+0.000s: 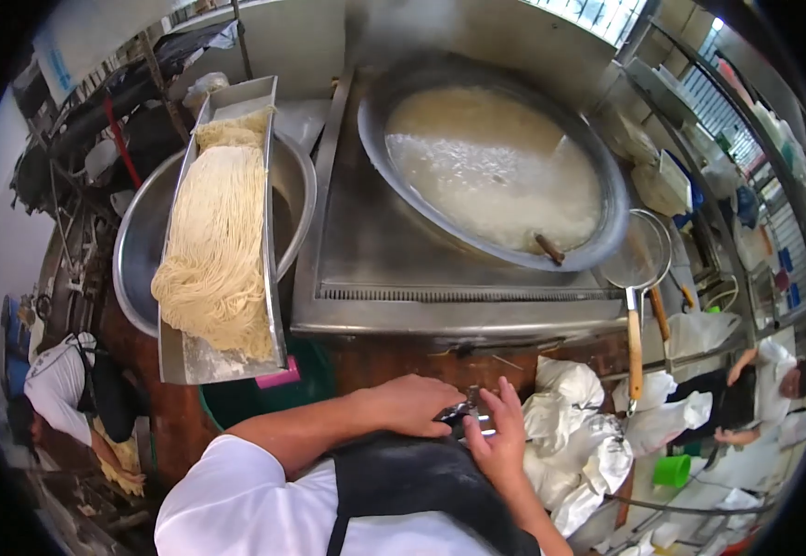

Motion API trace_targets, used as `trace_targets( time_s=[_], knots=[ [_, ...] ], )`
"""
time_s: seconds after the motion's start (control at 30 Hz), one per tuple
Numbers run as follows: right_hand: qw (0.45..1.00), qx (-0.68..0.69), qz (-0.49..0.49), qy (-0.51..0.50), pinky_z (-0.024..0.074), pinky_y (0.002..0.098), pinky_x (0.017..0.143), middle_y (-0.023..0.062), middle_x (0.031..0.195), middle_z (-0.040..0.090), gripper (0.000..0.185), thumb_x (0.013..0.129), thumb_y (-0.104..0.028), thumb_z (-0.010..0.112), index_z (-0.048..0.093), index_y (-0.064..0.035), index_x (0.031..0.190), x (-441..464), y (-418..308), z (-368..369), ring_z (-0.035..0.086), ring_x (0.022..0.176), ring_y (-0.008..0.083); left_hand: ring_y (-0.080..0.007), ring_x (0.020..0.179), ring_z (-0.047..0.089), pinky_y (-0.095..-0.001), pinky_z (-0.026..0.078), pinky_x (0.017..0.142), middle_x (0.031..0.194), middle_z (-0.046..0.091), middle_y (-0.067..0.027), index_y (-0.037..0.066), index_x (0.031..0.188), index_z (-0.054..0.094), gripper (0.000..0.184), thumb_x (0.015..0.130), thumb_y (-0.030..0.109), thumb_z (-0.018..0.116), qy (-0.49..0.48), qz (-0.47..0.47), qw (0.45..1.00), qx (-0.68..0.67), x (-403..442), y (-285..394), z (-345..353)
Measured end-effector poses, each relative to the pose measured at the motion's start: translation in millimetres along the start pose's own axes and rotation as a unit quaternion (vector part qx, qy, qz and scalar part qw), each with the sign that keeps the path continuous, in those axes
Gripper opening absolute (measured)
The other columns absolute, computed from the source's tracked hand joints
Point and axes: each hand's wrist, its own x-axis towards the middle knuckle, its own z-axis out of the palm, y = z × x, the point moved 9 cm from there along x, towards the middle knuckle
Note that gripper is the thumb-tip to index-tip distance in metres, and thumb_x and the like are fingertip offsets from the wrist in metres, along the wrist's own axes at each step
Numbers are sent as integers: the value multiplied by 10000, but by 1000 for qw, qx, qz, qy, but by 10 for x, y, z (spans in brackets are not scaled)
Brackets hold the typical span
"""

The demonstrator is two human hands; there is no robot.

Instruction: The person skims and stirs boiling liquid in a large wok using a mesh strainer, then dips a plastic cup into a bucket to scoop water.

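My left hand [410, 405] is in front of the black apron [412, 482], its fingers curled at a small dark, shiny item [459, 413] that I cannot make out. On the other side of that item is my right hand [500, 431], with its fingers apart and raised. Ahead, a large round pan [375, 153] of cloudy, steaming liquid sits on the steel stove [357, 232]. To the left, a long metal tray [181, 357] full of pale noodles [218, 222] rests across a wide steel bowl [134, 250].
A wood-handled strainer [639, 255] lies right of the pan. White sacks [574, 426] are at my right, a green tub [236, 403] under the tray. One person [74, 380] bends at the far left; another [764, 389] is at the far right near a green container [672, 471].
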Motion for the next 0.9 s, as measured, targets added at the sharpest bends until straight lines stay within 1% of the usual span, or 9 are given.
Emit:
trace_targets(
  time_s=[0.17, 0.27, 0.37, 0.57, 0.77, 0.9],
  knots=[
    [1000, -6, -11, -25, 367, 538, 1137, 317, 1452, 489, 489, 799, -176, 772, 636, -16, 1240, 30, -30, 67, 465, 1346, 507, -360, 1265, 571, -459, 474, 1058, 1351, 611, -188, 17, 1388, 539, 642, 865, 342, 718, 4, -21, 999, -33, -55, -77, 124],
    [999, 2, -33, -15, 366, 542, 1137, 317, 1446, 494, 487, 795, -181, 775, 643, -15, 1234, 21, -20, 67, 467, 1343, 508, -357, 1253, 578, -460, 483, 1044, 1333, 621, -181, 25, 1377, 550, 617, 868, 332, 715, 21, -20, 999, -15, -77, -95, 176],
    [999, -5, -34, -17, 368, 540, 1135, 314, 1442, 497, 483, 796, -180, 773, 646, -17, 1232, 24, -43, 31, 475, 1333, 506, -359, 1252, 578, -460, 484, 1040, 1332, 621, -183, 20, 1376, 549, 623, 866, 336, 717, 12, -20, 999, -25, -58, -55, 141],
    [999, -15, -31, 5, 402, 521, 1113, 305, 1443, 501, 487, 799, -183, 784, 653, -36, 1244, -45, -19, -35, 487, 1332, 484, -370, 1297, 551, -455, 452, 1084, 1392, 585, -208, 13, 1408, 529, 664, 880, 375, 706, -9, -7, 1000, -5, 16, 16, 128],
    [999, -22, 9, 21, 403, 515, 1115, 288, 1450, 505, 487, 805, -191, 784, 654, -48, 1252, -115, -5, -163, 478, 1346, 472, -366, 1323, 533, -451, 435, 1106, 1418, 567, -214, 14, 1423, 523, 678, 892, 403, 686, -48, 12, 999, 0, 99, 85, 206],
    [999, -33, 19, 30, 405, 512, 1113, 283, 1456, 502, 484, 811, -201, 779, 656, -55, 1256, -134, -38, -254, 481, 1344, 468, -366, 1330, 529, -447, 434, 1110, 1426, 564, -208, 12, 1421, 525, 676, 895, 405, 685, -23, 42, 999, 8, 129, 102, 218]
  ],
)
